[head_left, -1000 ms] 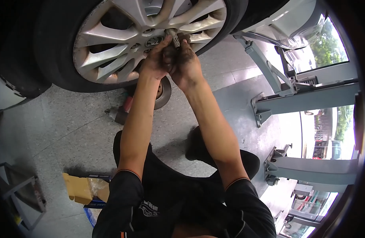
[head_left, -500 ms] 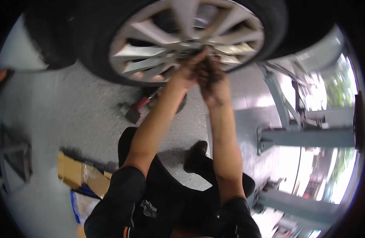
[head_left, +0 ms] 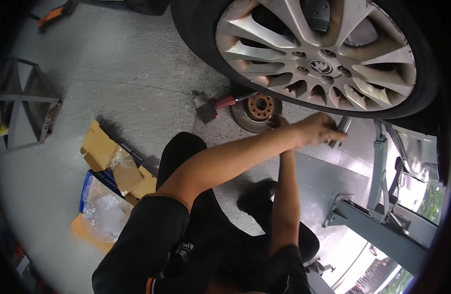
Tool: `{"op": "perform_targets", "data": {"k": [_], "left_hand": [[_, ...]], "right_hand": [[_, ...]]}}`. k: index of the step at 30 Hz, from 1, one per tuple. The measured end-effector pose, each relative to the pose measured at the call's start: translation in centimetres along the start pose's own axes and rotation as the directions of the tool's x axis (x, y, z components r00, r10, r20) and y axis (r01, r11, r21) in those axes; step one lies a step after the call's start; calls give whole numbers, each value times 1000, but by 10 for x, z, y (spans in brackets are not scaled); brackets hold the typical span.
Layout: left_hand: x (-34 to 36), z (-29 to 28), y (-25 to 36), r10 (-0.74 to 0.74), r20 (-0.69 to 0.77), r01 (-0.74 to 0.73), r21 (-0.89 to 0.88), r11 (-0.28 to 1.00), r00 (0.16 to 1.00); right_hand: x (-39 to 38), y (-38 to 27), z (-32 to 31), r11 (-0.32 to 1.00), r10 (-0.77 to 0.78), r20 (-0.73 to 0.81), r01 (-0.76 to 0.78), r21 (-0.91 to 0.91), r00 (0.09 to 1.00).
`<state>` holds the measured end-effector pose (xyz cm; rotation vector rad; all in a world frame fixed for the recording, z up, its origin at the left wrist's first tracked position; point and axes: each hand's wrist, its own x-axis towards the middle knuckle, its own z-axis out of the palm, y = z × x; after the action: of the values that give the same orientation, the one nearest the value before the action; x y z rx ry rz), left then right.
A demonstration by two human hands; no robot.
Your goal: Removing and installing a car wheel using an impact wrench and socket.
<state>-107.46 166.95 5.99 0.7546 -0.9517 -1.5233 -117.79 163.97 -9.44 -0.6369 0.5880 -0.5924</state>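
A car wheel (head_left: 304,29) with a silver multi-spoke rim and dark tyre hangs above me; its bolts sit around the hub cap. Beneath its right edge, my left hand (head_left: 316,131) has its fingers curled round a shiny metal tube (head_left: 344,126). My left arm crosses over the right one. Mostly hidden behind that forearm, my right hand (head_left: 279,121) shows only a bit of its fingers, close to a brake disc (head_left: 241,113) with a rusty centre. A red and black power tool (head_left: 225,101) lies beside the disc on the floor.
Opened cardboard boxes (head_left: 99,147) with clear plastic wrap (head_left: 105,208) lie on the floor at my left. A grey metal stand (head_left: 24,105) is at the far left, an orange tool (head_left: 52,15) beyond it. Grey lift arms (head_left: 377,230) stretch across the right.
My view has swung, so the wheel sits further right. Both hands have come away from the wheel's hub; my left has moved right with the metal tube, my right down behind the left forearm.
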Motion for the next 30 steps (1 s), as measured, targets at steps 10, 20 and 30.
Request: {"op": "perform_targets", "data": {"k": [10,20,30], "left_hand": [[-134,-83,-24,-212,-645,57,-252,966,734],[-165,-150,-19,-184,-819,130,-135,982,543],[-143,-153,-14,-362,-536,195,-344,919,763]], "right_hand": [[152,195,-8,-619,163,357,378,-689,920],[63,131,13,-549,402,317,503,-667,859],[-56,36,45,0,-42,661,661,-750,750]]}}
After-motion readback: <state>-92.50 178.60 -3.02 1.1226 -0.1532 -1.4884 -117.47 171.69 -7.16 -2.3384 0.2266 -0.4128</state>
